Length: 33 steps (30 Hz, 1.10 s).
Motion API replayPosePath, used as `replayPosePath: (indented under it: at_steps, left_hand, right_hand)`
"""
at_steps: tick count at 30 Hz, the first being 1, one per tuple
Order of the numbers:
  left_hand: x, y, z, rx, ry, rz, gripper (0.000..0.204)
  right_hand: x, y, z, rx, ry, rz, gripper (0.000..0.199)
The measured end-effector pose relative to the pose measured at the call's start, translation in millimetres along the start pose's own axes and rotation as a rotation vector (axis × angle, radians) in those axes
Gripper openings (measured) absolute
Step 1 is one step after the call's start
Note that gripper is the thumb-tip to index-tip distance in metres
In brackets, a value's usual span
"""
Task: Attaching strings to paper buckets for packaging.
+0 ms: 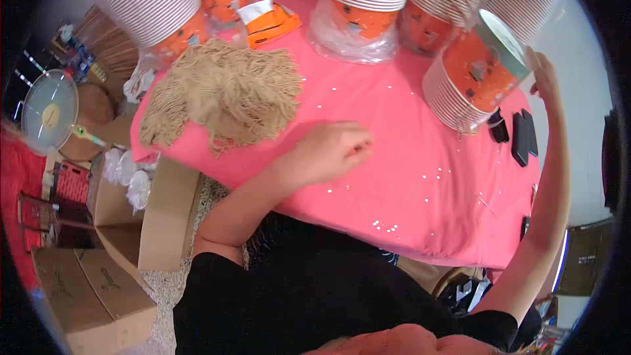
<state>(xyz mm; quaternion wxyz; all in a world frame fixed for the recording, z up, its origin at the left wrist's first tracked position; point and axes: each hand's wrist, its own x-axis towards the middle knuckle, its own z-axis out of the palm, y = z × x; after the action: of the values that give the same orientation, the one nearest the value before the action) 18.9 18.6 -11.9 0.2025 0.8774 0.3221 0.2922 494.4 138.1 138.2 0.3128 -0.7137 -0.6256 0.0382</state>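
My left hand [338,150], slightly blurred, is held over the middle of the pink tablecloth [394,118] with its fingers curled. Whether anything is inside them is hidden. At the right, my right hand [543,73] is against the base end of a tilted stack of orange paper buckets [483,69]. This stack leans with its white rims toward the lower left and a green-edged round base toward the upper right. Left of my left hand lies a heap of beige stringy fringe [227,95]. Small white dots [386,227] are scattered over the cloth.
Tall plastic-wrapped bucket stacks [365,0] line the table's far side. An orange tissue pack [271,25] lies behind the fringe. Dark flat objects [520,138] rest near the right edge. On the floor at left are an open carton [171,217] and a closed carton [92,296].
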Motion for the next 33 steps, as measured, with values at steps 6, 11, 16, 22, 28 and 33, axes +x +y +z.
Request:
replayPosePath:
  at_steps: [6,11,16,22,28,33]
  left_hand:
    - [-19,-39,-58,0.223,0.126,-0.141,0.016]
    - [18,-72,-65,0.171,0.288,-0.342,0.016]
    - [58,-85,-21,0.079,0.393,-0.198,0.037]
    - [96,-105,-47,0.002,0.617,-0.262,0.094]
    - [145,-96,-59,-0.118,0.823,-0.201,0.132]
    - [154,-109,-51,-0.322,0.933,-0.062,0.133]
  right_hand:
    - [-38,-97,23,-0.228,0.475,-0.663,0.021]
    - [-17,-218,55,-0.179,0.464,-0.881,0.025]
    - [-5,-309,59,-0.146,0.314,-0.741,0.028]
    - [18,-334,37,-0.219,-0.117,-0.713,0.022]
    - [18,-331,27,-0.006,-0.172,-0.652,0.012]
    - [26,-332,32,0.299,-0.234,-1.149,0.014]
